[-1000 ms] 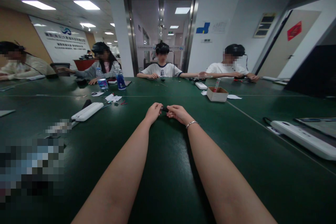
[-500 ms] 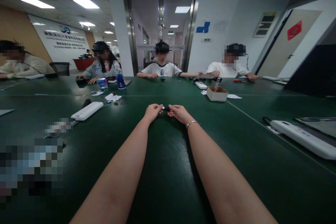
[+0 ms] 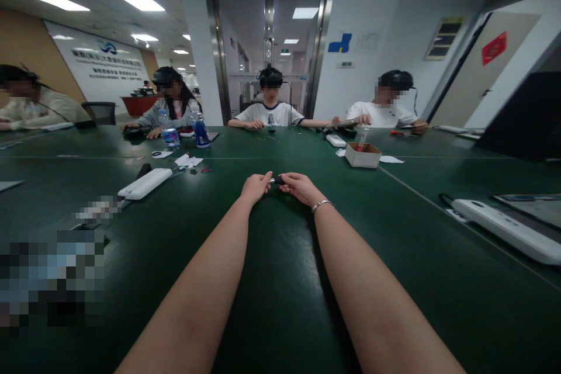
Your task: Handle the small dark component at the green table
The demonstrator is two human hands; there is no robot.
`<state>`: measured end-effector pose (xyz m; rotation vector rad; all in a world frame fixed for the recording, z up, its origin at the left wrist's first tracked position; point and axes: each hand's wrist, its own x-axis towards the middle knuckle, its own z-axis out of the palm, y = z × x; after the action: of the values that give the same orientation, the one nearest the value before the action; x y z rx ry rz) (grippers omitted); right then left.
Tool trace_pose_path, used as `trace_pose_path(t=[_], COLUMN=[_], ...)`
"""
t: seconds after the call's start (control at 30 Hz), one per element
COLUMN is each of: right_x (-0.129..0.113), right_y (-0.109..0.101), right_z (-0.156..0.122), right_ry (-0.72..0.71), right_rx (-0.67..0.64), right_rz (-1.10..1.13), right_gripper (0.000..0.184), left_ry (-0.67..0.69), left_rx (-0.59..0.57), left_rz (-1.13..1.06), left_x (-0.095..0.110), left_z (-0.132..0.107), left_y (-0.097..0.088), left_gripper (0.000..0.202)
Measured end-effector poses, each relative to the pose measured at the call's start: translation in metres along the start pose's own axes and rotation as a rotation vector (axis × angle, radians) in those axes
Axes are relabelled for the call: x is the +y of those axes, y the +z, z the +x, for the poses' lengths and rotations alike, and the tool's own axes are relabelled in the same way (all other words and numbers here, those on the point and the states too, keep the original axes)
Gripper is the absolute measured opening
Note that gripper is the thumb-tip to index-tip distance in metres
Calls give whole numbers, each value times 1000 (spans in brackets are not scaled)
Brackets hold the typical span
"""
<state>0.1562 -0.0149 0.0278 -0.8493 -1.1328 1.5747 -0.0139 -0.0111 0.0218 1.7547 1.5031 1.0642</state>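
My left hand (image 3: pixel 255 189) and my right hand (image 3: pixel 301 188) meet over the middle of the green table (image 3: pixel 276 280). Between their fingertips is a small black object with a silver metal end (image 3: pixel 277 180); its exact kind is too small to make out. The left thumb and fingers pinch the silver end, while those of the right close on the black part. A silver bracelet (image 3: pixel 322 205) circles my right wrist.
Beyond my hands stands an open cardboard box (image 3: pixel 363 156) with a clear tube in it. White power strips lie left (image 3: pixel 145 184) and right (image 3: pixel 504 228). Bottles (image 3: pixel 201 133) and paper scraps (image 3: pixel 188 160) are at the far left. Several people sit across the table.
Slightly more of the silver end shows between my hands, which stay in nearly the same place. Across the table at right, a flat object held by a co-worker has tilted.
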Motion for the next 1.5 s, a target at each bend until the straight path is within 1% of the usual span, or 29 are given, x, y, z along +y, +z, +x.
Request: trace_pose_path(t=[0.1,0.27,0.43,0.53,0.6,0.7,0.77,0.87,1.0,1.1,1.27,1.37,1.5], right_x=[0,0,0,0,-1,-2,-2,-3,-2,-1,1,2,2], right_y=[1,1,-3,-4,-4,-3,-3,-2,-2,-2,-2,-2,-2], right_z=[0,0,0,0,0,0,-1,-1,0,1,1,2,2], right_ry=[-4,1,-11,-10,-7,2,6,15,19,4,-22,-47,-68], right_rx=[1,18,43,48,49,47,42,46,61,42,24,18,-17], right_rz=[14,29,53,50,45,38,26,-8,-42,-47,-33,-26,-33], right_gripper=[4,6,7,8,8,7,10,18,21,21,13,10,15], left_ry=[11,39,101,150,158,166,177,177,148,118,91,87,82], left_rx=[14,26,-1,-33,-46,-55,-52,-32,-12,9,20,8,-3], left_rz=[3,-59,-249,-366,-417,-453,-458,-459,-428,-315,-108,-72,-50], left_x=[1,-6,-7,-5,-4,-4,-4,-2,1,1,-7,-11,-11], left_z=[-1,4,5,3,3,3,2,1,-1,-1,3,6,6], left_y=[0,3,4,2,2,1,1,1,0,-1,-2,-2,-3], left_gripper=[50,44,30,31,31,31,31,32,29,30,42,48,50])
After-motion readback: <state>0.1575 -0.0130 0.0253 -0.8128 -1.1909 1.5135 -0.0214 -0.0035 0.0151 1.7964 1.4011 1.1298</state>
